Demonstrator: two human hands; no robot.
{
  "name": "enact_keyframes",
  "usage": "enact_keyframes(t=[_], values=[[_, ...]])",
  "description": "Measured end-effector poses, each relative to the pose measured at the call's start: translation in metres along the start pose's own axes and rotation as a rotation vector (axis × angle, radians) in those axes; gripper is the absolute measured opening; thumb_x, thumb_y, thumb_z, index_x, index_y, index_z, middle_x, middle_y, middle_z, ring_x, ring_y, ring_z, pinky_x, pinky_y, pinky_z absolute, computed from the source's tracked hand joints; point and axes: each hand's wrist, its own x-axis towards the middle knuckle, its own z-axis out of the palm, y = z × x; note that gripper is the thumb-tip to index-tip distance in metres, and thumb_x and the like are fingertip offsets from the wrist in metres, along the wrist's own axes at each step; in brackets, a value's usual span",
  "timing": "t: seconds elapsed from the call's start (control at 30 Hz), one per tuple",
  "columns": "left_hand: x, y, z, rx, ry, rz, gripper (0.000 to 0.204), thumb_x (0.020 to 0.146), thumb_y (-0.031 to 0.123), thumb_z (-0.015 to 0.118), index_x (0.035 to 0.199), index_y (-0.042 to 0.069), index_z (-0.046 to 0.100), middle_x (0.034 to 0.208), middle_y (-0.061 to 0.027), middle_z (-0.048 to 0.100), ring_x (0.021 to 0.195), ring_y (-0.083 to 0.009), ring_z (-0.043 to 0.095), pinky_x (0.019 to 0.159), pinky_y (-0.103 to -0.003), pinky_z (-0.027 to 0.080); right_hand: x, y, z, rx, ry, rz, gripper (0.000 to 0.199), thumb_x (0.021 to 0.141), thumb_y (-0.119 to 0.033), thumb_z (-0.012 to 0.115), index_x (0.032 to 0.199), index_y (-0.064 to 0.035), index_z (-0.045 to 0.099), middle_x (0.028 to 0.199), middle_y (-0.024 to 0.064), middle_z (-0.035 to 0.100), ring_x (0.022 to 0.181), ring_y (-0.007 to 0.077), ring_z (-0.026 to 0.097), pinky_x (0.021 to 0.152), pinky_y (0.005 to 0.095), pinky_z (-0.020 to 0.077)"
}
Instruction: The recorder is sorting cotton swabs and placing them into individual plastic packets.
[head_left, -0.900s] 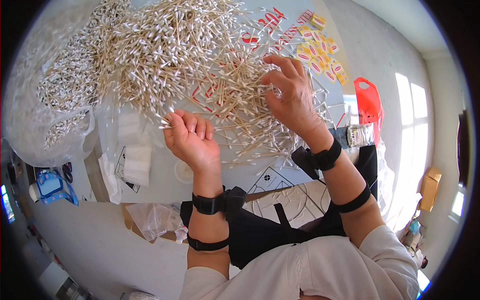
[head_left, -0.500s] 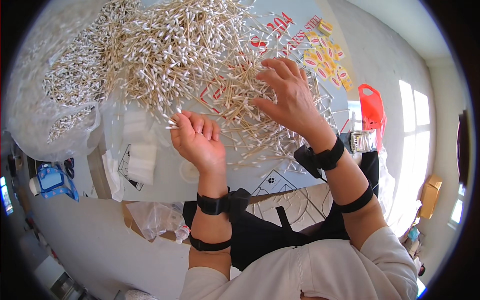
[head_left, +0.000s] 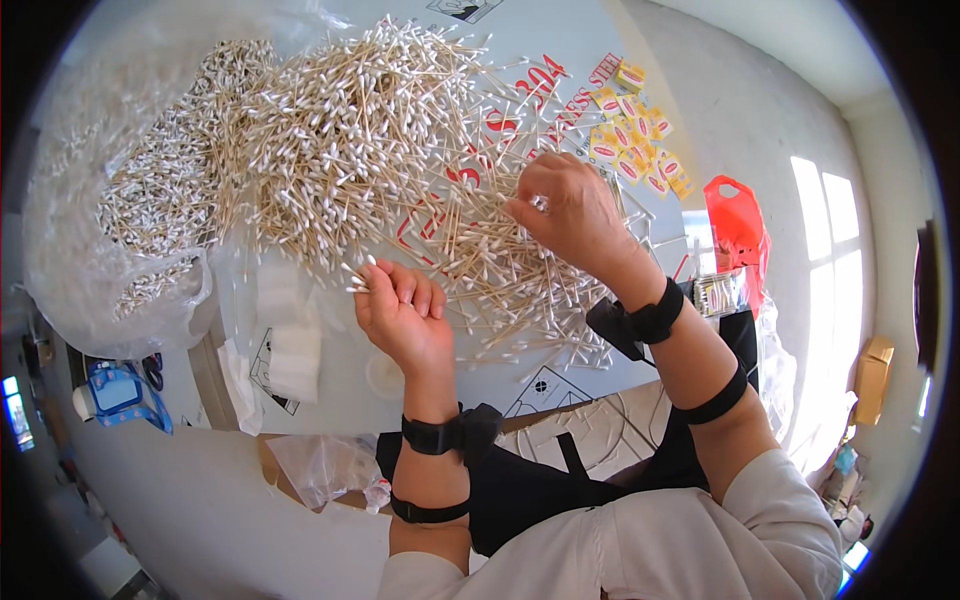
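Left hand [head_left: 405, 322], palm up, pinches several swabs [head_left: 357, 283]; right hand [head_left: 572, 212] arches palm-down over the loose pile [head_left: 485, 262], grip unclear.

Head-worn fisheye facing down at table [head_left: 570, 30], near; rim perhaps blurred.

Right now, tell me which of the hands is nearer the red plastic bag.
Right: the right hand is left of the red plastic bag; the left hand is farther left.

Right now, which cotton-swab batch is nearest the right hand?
The thin, loose scatter right of the big heap: the right hand is at it, while heap and bagged swabs lie farther left.
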Motion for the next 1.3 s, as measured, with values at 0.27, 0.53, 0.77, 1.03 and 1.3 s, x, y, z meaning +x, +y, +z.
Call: enact_keyframes(t=[0.27,0.53,0.77,1.03,1.3], values=[[0.001,-0.003,0.0,0.004,-0.027,-0.03,0.031,0.098,0.031,0.045,0.075,0.01,0.045,0.058,0.0036,0.034,0.045,-0.0067,0.029,0.039,-0.023,0.025,0.055,0.056,0.017,0.053,0.26,0.152,0.021,0.072,-0.005,0.056,0.09,-0.005,0.066,0.096,0.0169,0.06,0.1,0.0355,0.054,0.087,0.0421,0.0451],[0.002,-0.005,-0.002,0.05,-0.087,-0.095,0.027,0.099,0.03,0.044,0.082,0.01,0.049,0.058,0.0032,0.033,0.045,-0.0072,0.029,0.038,-0.022,0.025,0.049,0.051,0.022,-0.055,0.134,0.05,0.017,0.068,0.0,0.057,0.078,-0.0084,0.068,0.081,0.0083,0.059,0.097,0.0264,0.054,0.085,0.0354,0.0443],[0.001,-0.007,0.0,0.053,-0.087,-0.104,0.027,0.098,0.03,0.044,0.081,0.01,0.049,0.058,0.0032,0.033,0.045,-0.0072,0.029,0.038,-0.022,0.026,0.043,0.061,0.01,0.162,0.166,0.164,0.01,0.067,-0.003,0.057,0.07,-0.007,0.067,0.08,0.0108,0.062,0.086,0.0286,0.059,0.078,0.0391,0.0472],[0.003,-0.009,-0.003,0.059,-0.106,-0.104,0.026,0.098,0.029,0.044,0.081,0.01,0.049,0.058,0.0029,0.034,0.045,-0.0074,0.03,0.038,-0.022,0.026,0.047,0.063,0.008,-0.001,0.019,-0.109,0.008,0.069,-0.008,0.067,0.076,-0.0082,0.066,0.078,0.0081,0.059,0.077,0.0265,0.059,0.069,0.0358,0.0471],[0.002,-0.011,-0.002,0.059,-0.107,-0.108,0.026,0.099,0.028,0.043,0.081,0.009,0.049,0.059,0.0023,0.035,0.045,-0.0076,0.03,0.038,-0.022,0.026,0.049,0.07,0.011,0.02,-0.029,0.015,0.008,0.07,-0.01,0.068,0.077,-0.0073,0.064,0.077,0.0084,0.058,0.08,0.0271,0.059,0.071,0.0363,0.0465]])
